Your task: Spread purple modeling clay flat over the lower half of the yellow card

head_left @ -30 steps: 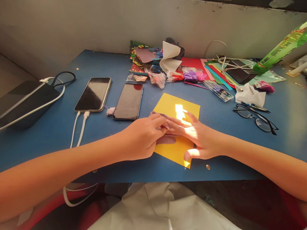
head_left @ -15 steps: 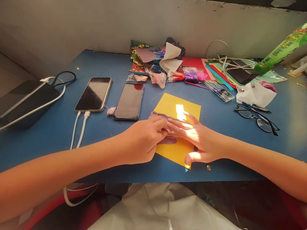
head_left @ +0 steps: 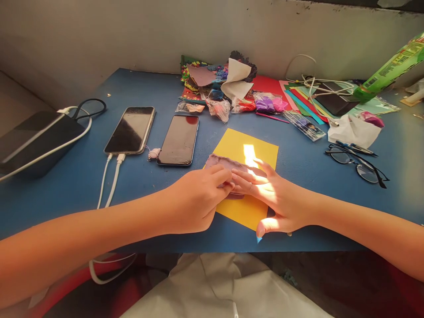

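Observation:
A flat mauve piece of clay (head_left: 222, 162) lies on a yellow paper sheet (head_left: 247, 211) near the front of the blue table (head_left: 79, 185). My left hand (head_left: 195, 201) rests on the clay's near edge, fingers curled and pressing on it. My right hand (head_left: 276, 198) lies flat on the yellow sheet, fingers stretched out and touching the clay beside the left fingertips. A patch of sunlight falls across the right hand and the sheet.
Two phones (head_left: 130, 130) (head_left: 179, 139) lie at the left with white cables (head_left: 111, 185). A black box (head_left: 35, 141) sits far left. Bags of coloured clay (head_left: 263, 104) and paper sheets (head_left: 298, 99) crowd the back. Glasses (head_left: 359, 163) lie at the right.
Both hands have slid slightly toward me over the clay, so more of its far edge shows. The yellow sheet has barely shifted.

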The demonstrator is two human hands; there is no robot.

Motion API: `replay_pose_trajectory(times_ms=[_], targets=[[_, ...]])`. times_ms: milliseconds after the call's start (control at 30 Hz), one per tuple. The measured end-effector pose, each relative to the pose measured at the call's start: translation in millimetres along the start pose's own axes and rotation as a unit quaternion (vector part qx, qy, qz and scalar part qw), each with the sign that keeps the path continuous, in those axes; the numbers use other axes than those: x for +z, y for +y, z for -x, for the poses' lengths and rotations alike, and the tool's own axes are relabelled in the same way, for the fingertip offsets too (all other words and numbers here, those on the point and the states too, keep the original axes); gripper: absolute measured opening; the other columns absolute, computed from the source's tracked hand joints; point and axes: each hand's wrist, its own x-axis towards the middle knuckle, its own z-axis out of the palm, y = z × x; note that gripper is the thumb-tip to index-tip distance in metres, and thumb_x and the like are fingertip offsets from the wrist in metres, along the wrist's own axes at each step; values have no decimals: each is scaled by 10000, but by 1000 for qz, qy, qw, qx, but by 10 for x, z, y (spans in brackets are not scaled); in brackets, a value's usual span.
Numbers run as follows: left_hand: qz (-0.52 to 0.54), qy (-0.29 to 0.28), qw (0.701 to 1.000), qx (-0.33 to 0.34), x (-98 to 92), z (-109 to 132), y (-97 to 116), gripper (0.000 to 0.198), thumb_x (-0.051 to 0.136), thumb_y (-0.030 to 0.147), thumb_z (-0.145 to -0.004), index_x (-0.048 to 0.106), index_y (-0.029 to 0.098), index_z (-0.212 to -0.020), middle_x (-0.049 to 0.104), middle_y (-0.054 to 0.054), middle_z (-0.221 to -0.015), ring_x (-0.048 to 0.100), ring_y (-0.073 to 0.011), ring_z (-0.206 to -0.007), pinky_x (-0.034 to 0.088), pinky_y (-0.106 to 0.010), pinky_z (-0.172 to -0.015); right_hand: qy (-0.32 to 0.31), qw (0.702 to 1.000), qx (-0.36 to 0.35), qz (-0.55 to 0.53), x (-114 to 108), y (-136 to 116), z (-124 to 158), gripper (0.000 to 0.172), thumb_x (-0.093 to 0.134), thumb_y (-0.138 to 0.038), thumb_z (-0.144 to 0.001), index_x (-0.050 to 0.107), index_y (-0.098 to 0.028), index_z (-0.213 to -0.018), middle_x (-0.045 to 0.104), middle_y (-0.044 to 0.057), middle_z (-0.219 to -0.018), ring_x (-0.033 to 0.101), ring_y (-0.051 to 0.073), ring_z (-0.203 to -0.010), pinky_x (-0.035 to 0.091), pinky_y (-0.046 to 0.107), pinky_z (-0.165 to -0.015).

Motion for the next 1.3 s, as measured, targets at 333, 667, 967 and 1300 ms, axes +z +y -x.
replay_pose_trajectory(times_ms=[333, 667, 967, 1300], targets=[[7, -27, 999, -19, -26, 11, 39, 324, 371, 33, -864, 656, 102, -1002, 645, -133, -1007, 594, -211, -920, 538, -321, -777, 9, 1000, -2, -14, -12, -41, -1, 988, 352, -694, -928, -178, -117, -1530, 484, 166, -1467, 366, 289, -1424, -74, 494, -1186], [16, -16, 1000, -10, -33, 25, 98, 319, 396, 11, -817, 659, 75, -987, 641, -136, -982, 589, -216, -869, 535, -331, -745, 29, 999, -29, -28, -15, -71, -10, 941, 330, -667, -952, -126, -92, -1541, 589, 141, -1373, 356, 243, -1435, -86, 420, -1181], [12, -11, 1000, 18, -46, 22, 100, 314, 394, 28, -823, 656, 84, -985, 654, -134, -959, 603, -209, -836, 537, -319, -725, 19, 999, -34, -35, -11, -104, -5, 957, 333, -672, -947, -146, -88, -1536, 522, 187, -1429, 334, 264, -1445, -31, 480, -1188], [64, -31, 997, 9, -59, 19, 102, 310, 372, 38, -873, 645, 103, -1005, 663, -136, -977, 630, -223, -956, 548, -338, -791, 21, 998, -46, -30, -11, -122, -5, 960, 369, -651, -949, -111, -67, -1539, 514, 217, -1426, 306, 260, -1458, -27, 504, -1190]])
